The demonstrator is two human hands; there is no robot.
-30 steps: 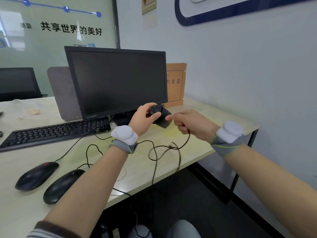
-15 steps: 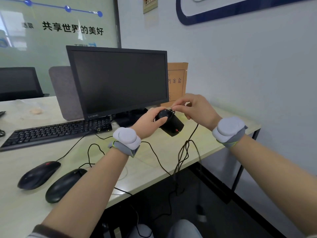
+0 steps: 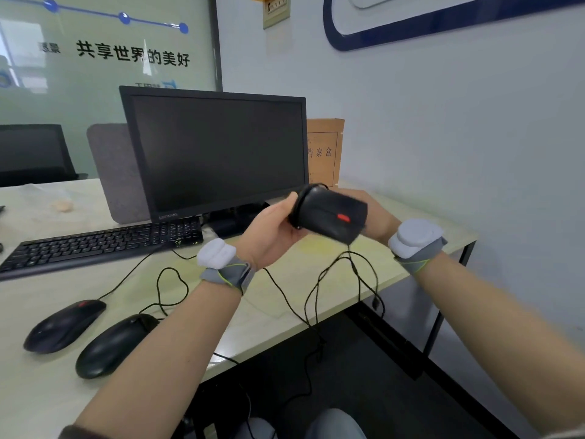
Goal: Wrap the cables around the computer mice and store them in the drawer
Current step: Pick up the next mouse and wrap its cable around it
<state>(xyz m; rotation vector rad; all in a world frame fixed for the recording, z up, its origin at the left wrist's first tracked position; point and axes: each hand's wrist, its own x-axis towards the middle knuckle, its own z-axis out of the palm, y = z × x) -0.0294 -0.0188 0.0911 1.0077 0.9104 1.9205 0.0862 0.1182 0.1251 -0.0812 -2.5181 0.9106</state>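
Note:
A black mouse [image 3: 332,217] with a red wheel is held in the air over the desk, with a few turns of its cable round its rear end. My left hand [image 3: 272,236] grips that rear end. My right hand [image 3: 376,213] is mostly hidden behind the mouse, so its fingers cannot be seen. The loose black cable [image 3: 351,280] hangs below the mouse and over the desk's front edge. Two more black mice [image 3: 63,324] [image 3: 117,343] lie on the desk at the near left, their cables trailing across it. No drawer is in view.
A black monitor [image 3: 218,153] and a black keyboard [image 3: 101,245] stand on the pale desk [image 3: 285,299]. A brown cardboard file box [image 3: 326,150] leans at the wall behind. The desk's right edge and a black leg [image 3: 443,312] are near my right arm.
The mouse has turned so its top and red wheel face me. My right hand went from above the mouse to behind it. The hanging cable has shifted right.

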